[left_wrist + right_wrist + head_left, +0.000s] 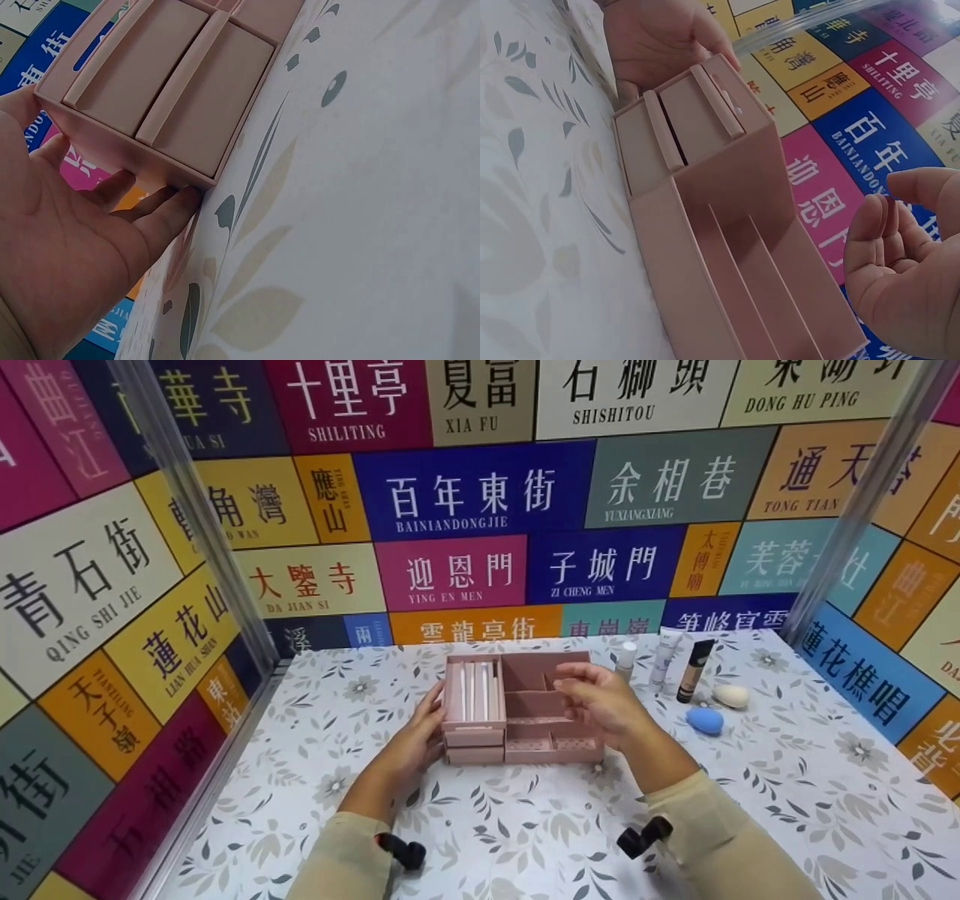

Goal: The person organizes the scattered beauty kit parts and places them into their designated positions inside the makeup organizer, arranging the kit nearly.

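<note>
A pink desktop organizer [555,757] stands on the table, with two drawers [217,97] at its left and open compartments at its right. Several slender pale sticks [484,697], one dark-ended, lie in its top left section. My left hand [415,735] rests against the organizer's left side, fingers spread along the wall and thumb near the upper edge. Over the right-hand compartments hovers my right hand [600,706], fingers loosely bent and holding nothing. In the right wrist view, this hand [907,262] is apart from the organizer, whose dividers [754,281] show bare compartments.
Right of the organizer stand a small white-capped bottle [625,658], a white tube [663,660] and a tan tube with a black cap [696,671]. Beside them lie a blue makeup sponge [705,721] and a cream one [731,696]. Sign-covered walls [472,495] border the leaf-patterned table [315,780].
</note>
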`<state>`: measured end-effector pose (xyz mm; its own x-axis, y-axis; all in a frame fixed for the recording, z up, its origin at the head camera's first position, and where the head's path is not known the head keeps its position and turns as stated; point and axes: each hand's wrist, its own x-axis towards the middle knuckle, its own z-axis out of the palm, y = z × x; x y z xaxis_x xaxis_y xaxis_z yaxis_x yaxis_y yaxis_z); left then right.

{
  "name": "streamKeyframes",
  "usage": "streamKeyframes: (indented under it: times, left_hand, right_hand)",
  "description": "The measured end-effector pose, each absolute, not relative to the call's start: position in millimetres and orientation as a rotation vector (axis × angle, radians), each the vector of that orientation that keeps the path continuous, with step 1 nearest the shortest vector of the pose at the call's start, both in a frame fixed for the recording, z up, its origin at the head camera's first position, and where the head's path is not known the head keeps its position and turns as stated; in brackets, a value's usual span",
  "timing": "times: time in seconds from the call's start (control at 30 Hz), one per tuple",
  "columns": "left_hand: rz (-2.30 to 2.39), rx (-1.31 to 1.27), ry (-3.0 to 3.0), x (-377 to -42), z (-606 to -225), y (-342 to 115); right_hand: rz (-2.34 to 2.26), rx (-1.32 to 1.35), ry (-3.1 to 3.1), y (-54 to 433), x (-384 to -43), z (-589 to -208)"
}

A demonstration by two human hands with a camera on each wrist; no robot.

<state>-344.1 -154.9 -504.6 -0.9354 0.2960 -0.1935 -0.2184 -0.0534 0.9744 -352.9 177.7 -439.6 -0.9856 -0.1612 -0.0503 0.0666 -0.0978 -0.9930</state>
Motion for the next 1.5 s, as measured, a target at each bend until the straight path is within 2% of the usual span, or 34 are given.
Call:
streamKeyframes:
  times: [0.3, 0.53, 1.03, 1.5]
  left_hand:
    - [2.043, 0.060, 1.897, -345, -504, -153]
    - [2.070, 0.192, 1.888, -343, -508, -155]
    - [2.067, 0.132, 1.894, -341, -506, -153]
    - [2.051, 0.129, 1.908, -343, -505, -154]
  right_hand:
    - [-2.207, -0.017, 2.046, 227, -345, -438]
    - [-2.191, 0.021, 2.104, 272, -336, -445]
    - [-2.296, 0.253, 2.016, 354, -331, -465]
    - [-2.295, 0.592, 2.008, 391, -341, -485]
